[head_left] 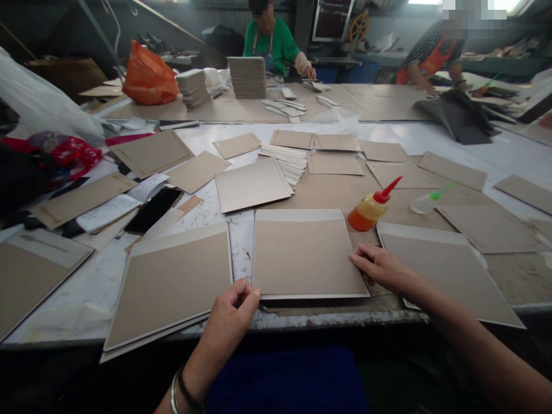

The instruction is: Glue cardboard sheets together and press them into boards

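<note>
In front of me lies a beige rectangular panel (302,256) with a pale strip along its far edge and thin pale borders. My left hand (235,307) pinches its near left corner between thumb and fingers. At the panel's right edge, my right hand (375,265) is closed, with the fingertips on that edge. Left of it rests a stack of similar panels (172,282), its near end overhanging the table edge. Another pale-bordered panel (444,270) sits to the right, partly behind my right forearm. Just beyond my right hand stands a glue bottle (366,211) with amber liquid and a red nozzle.
A clear bottle with a green tip (426,201) lies farther right. Several smaller beige pieces (336,164) and a stack of pale strips (287,163) spread beyond. A black phone (154,210) rests at left. Two people (276,43) work across the table, near an orange bag (149,75).
</note>
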`<state>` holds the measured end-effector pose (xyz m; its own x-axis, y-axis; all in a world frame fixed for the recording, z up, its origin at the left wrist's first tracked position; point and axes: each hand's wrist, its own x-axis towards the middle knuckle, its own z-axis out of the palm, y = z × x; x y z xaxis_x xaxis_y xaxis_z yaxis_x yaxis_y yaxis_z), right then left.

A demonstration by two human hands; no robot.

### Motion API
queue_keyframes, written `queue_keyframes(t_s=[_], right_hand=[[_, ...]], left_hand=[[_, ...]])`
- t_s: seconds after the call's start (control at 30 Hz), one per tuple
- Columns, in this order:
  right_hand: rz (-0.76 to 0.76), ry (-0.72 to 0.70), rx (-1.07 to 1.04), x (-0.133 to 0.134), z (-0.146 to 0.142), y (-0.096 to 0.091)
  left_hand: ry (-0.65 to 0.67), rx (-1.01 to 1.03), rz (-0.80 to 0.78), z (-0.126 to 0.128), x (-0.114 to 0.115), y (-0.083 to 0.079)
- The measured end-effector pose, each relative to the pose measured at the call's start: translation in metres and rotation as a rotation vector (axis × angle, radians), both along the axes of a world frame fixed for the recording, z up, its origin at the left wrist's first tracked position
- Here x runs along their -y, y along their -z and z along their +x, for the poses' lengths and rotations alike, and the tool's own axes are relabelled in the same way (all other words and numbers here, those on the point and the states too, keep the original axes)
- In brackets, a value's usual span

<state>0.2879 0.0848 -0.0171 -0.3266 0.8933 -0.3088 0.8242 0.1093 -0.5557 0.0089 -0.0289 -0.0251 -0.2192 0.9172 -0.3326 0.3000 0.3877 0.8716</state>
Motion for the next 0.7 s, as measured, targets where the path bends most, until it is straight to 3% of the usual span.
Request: queue_keyframes(t_s=[0.43,0.7], right_hand=[[-0.025,0.02,-0.011,0.0,-0.001,-0.002],[-0.005,0.072,-0.018,0.005,-0.006,-0.007]], left_hand=[[0.005,0.038,-0.005,0.0,0.0,-0.001],[-0.022,-0.006,0.034,-0.002,0.005,0.017]])
